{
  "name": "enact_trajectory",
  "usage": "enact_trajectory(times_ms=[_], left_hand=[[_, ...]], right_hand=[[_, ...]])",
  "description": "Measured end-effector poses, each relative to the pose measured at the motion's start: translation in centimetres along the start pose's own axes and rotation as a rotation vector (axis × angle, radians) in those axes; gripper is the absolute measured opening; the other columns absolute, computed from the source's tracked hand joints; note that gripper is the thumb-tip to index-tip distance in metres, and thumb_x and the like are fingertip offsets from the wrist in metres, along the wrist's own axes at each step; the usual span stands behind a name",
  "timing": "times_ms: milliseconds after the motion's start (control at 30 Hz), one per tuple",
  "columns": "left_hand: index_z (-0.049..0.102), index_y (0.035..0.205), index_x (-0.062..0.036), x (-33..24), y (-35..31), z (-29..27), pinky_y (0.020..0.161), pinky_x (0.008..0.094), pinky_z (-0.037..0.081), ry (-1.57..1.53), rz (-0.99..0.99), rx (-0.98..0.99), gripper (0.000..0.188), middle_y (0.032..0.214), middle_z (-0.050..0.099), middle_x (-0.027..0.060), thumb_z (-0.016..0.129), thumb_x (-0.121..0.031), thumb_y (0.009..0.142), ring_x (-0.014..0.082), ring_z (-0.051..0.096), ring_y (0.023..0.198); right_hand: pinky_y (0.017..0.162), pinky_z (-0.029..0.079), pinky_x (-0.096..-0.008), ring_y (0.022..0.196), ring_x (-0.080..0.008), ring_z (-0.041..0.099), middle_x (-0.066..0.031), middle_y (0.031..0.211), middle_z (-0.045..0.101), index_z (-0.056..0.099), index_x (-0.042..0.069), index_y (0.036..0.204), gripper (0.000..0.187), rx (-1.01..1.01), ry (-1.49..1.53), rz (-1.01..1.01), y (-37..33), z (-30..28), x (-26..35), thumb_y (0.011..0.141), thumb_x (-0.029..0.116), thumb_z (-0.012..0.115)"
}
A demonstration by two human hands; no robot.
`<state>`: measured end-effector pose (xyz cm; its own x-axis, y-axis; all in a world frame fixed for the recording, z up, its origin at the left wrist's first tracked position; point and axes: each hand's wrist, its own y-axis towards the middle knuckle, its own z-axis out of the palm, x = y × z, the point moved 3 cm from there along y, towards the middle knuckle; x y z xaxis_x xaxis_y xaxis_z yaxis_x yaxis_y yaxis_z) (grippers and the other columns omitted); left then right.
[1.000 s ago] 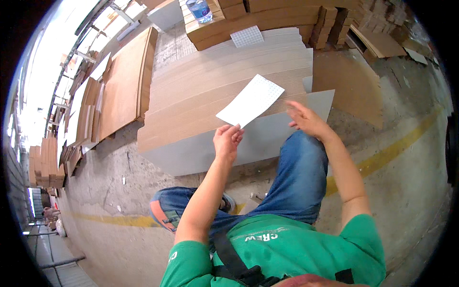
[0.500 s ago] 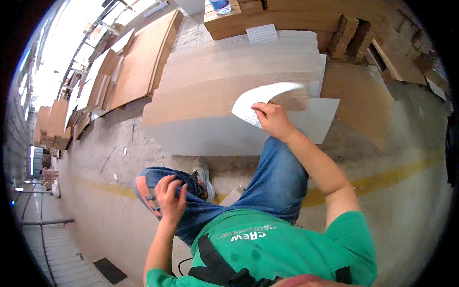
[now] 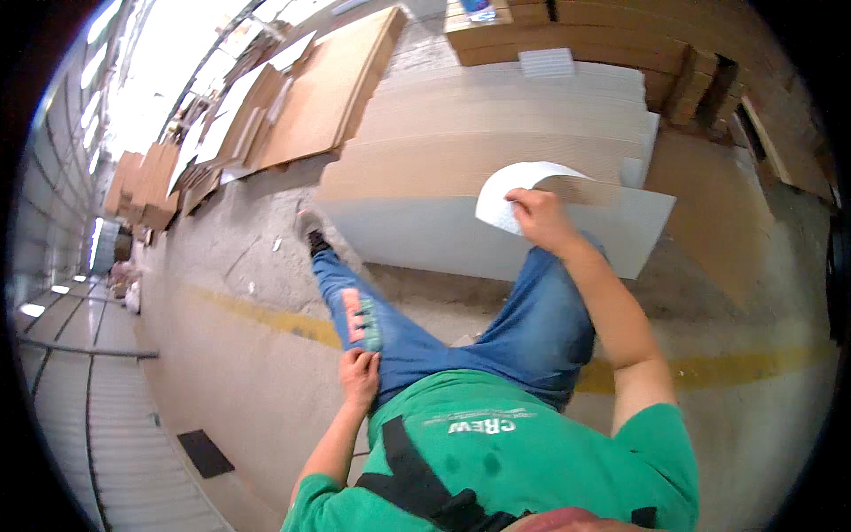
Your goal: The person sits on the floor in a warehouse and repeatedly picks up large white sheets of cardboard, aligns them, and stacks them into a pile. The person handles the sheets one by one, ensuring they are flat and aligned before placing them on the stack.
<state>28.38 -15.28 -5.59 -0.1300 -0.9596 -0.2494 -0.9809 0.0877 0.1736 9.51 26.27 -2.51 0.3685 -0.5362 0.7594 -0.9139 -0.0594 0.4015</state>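
Note:
My right hand (image 3: 542, 220) is closed on the edge of a curled white sheet (image 3: 498, 188), gripping it between thumb and fingers. The sheet bends over in front of a row of upright flat panels (image 3: 479, 146). Nearest to me in that row is a smooth grey panel (image 3: 425, 232); the others show brownish and pale edges. Against the thigh of my jeans (image 3: 412, 341) lies my left hand (image 3: 359, 383), its fingers curled in beside a coloured patch. Whether it pinches the cloth or anything else is hidden.
A small stack of white sheets (image 3: 546, 62) lies on the panels' far end. Behind stand long brown cartons (image 3: 576, 40) with a bottle (image 3: 479, 11) on top. Large brown boards (image 3: 328, 89) lean at the far left. A yellow line (image 3: 266, 317) crosses the concrete floor.
My left leg has stretched forward and left, and my left hand has come down onto the thigh, its fingers curling. The white sheet stays in my right hand. The view has shifted left.

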Motion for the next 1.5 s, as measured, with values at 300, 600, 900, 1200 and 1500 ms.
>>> enact_trajectory(times_ms=[300, 600, 900, 1200, 1500], left_hand=[[0.047, 0.063, -0.0024, 1.9, -4.8, -1.6, 0.05, 0.0336, 0.039, -0.366, -0.372, 0.486, 0.033, 0.053, 0.047, 0.0094, 0.058, -0.026, 0.084, 0.0177, 0.047, 0.05], [0.06, 0.076, -0.0032, -1.3, -3.0, -8.2, 0.056, 0.024, 0.042, -0.429, -0.517, 0.641, 0.026, 0.066, 0.052, -0.0029, 0.061, -0.027, 0.085, 0.0072, 0.048, 0.063], [0.057, 0.076, -0.0026, 1.5, 10.7, -13.8, 0.059, 0.0237, 0.043, -0.734, -0.46, 0.053, 0.025, 0.066, 0.058, 0.0032, 0.054, -0.024, 0.089, 0.0103, 0.053, 0.061], [0.056, 0.084, -0.0074, 17.4, 28.2, -5.0, 0.066, 0.0286, 0.047, -1.076, -0.626, -0.008, 0.018, 0.076, 0.059, 0.0035, 0.058, -0.025, 0.086, 0.0141, 0.057, 0.068], [0.062, 0.098, 0.0, 5.8, 29.3, 1.1, 0.077, 0.028, 0.043, -0.869, -0.346, 0.629, 0.041, 0.092, 0.062, 0.0094, 0.048, -0.038, 0.09, 0.0173, 0.058, 0.086]], right_hand=[[0.055, 0.042, -0.0229, 0.058, -0.0072, 0.048, -0.0014, 0.068, 0.055, 0.064, 0.013, 0.105, 0.028, 0.011, 0.161, 0.362, 2.9, -3.0, -1.6, 0.08, 0.009, 0.053], [0.066, 0.044, -0.0264, 0.07, -0.011, 0.052, -0.0051, 0.081, 0.061, 0.062, 0.01, 0.107, 0.029, -0.287, 0.024, -0.012, 16.6, -9.7, -5.1, 0.08, 0.011, 0.052], [0.067, 0.046, -0.0261, 0.081, -0.0132, 0.057, -0.0055, 0.094, 0.061, 0.055, 0.011, 0.116, 0.033, -0.2, 0.138, 0.451, 5.9, -11.4, -16.0, 0.089, 0.029, 0.05], [0.062, 0.044, -0.0241, 0.073, -0.0096, 0.055, -0.0012, 0.083, 0.059, 0.058, 0.004, 0.095, 0.029, -0.708, 0.374, 0.957, -14.1, -12.4, -16.4, 0.086, 0.032, 0.055], [0.095, 0.035, -0.0334, 0.107, -0.0198, 0.048, -0.0074, 0.116, 0.054, 0.05, 0.005, 0.121, 0.051, -0.14, 0.42, 1.265, -20.0, -2.7, -8.4, 0.087, 0.044, 0.048]])
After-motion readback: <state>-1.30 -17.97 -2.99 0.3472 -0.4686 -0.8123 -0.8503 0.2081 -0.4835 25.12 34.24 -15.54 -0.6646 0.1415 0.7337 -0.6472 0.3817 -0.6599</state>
